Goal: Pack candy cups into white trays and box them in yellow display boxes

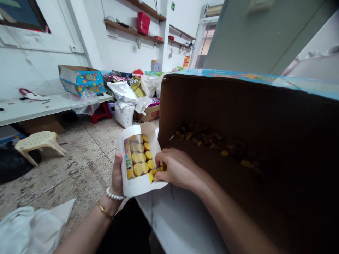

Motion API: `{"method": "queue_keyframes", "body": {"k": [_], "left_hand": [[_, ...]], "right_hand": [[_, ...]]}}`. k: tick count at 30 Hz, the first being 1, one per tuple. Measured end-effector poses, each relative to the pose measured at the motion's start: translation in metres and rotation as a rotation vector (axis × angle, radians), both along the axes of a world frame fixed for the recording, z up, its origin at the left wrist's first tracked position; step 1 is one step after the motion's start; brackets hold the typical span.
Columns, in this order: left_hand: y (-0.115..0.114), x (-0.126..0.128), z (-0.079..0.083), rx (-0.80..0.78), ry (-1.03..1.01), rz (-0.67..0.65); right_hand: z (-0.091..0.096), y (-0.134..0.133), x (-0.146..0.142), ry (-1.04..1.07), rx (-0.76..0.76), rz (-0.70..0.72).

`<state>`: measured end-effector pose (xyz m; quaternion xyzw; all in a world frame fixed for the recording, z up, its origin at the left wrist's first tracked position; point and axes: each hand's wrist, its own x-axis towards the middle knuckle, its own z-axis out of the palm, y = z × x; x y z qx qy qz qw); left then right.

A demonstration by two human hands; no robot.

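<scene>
My left hand [117, 174] is wrapped round the outer side of a small white carton [136, 189], which is tilted with its flaps open toward the right. Through a window in its panel, rows of round yellow pieces [138, 157] show inside. My right hand [178, 167] is at the carton's open side, thumb and fingers closed on a small yellow printed piece [155, 172]; the fingers partly hide it. Beside my right forearm, a large cardboard box [180, 95] lies with its opening toward me. Many loose yellow-ended pieces [201, 135] are heaped in its dark inside.
A marbled table surface [177, 211] lies beneath my right arm. On the left are a cream stool [43, 143] and a white table [39, 107] bearing a blue printed box [90, 81]. White sacks [124, 106] stand on the floor behind. A white sheet [34, 225] lies lower left.
</scene>
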<state>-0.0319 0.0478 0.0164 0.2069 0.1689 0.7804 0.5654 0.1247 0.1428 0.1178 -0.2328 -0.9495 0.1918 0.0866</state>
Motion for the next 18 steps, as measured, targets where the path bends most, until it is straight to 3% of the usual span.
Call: {"method": "queue_keyframes", "body": {"k": [3, 5, 7, 10, 12, 15, 18], "left_hand": [[-0.001, -0.003, -0.001, 0.010, 0.012, -0.028], [-0.003, -0.004, -0.003, 0.045, 0.024, -0.022], [-0.005, -0.003, -0.005, 0.069, 0.020, -0.028], [-0.009, -0.002, -0.008, 0.047, 0.007, -0.070], [-0.010, -0.001, -0.009, 0.030, 0.009, -0.073], [-0.010, 0.000, -0.010, 0.005, 0.022, -0.066], [-0.011, 0.001, -0.011, -0.043, 0.033, -0.108]], "right_hand": [[0.003, 0.005, 0.006, -0.042, -0.023, 0.110], [0.005, 0.023, 0.016, 0.017, -0.108, 0.158], [0.001, 0.052, 0.030, 0.072, -0.078, -0.033], [-0.021, 0.101, 0.048, 0.025, 0.149, -0.545], [-0.042, 0.127, 0.054, -0.053, 0.186, -0.677], [-0.063, 0.141, 0.053, -0.109, 0.148, -0.657], [-0.052, 0.124, 0.044, -0.080, 0.143, -0.517]]}}
